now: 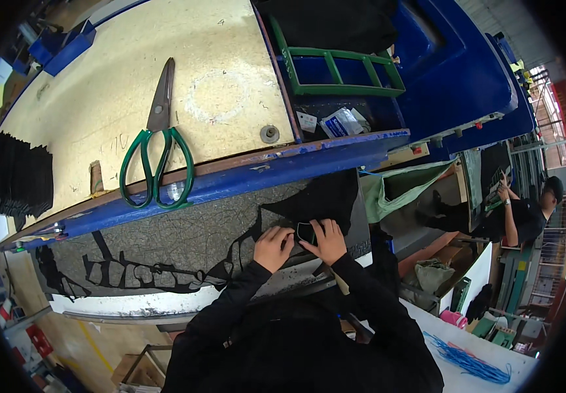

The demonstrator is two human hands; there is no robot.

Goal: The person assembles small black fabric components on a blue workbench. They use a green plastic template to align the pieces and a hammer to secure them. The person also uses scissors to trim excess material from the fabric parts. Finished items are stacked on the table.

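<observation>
Thin-rimmed frame: a small, dark, rounded-cornered frame with a pale rim (306, 232), lying between the two hands at the lower edge of the solid black material.
Left hand: the bare left hand (272, 249), thumb and forefinger slightly parted and curved toward the frame's left edge; whether they grip it or only rest beside it cannot be told.
Right hand: the bare right hand (329, 241), fingers loosely bent and a little spread along the frame's right side, thumb below; firmness of hold cannot be told.
Black sheet: a matt black sheet of flexible material, its solid part (319, 196) beyond the hands, its narrow, holed black strips (212, 272) trailing leftward.
Work surface: a speckled dark-grey slab (165, 236) with a white front edge, beneath the sheet.
Progress: judged from the openings, the left stretch appears largely used up; the solid area at right appears to remain uncut. The sheet thus seems well advanced but unfinished.
Stack: a pile of thin black pieces (17, 173) at far left; whether they come from this sheet cannot be told.
Shears: large dark-bladed shears with green loop handles (159, 114), lying apart from both hands on a pale wooden board (224, 46).
</observation>
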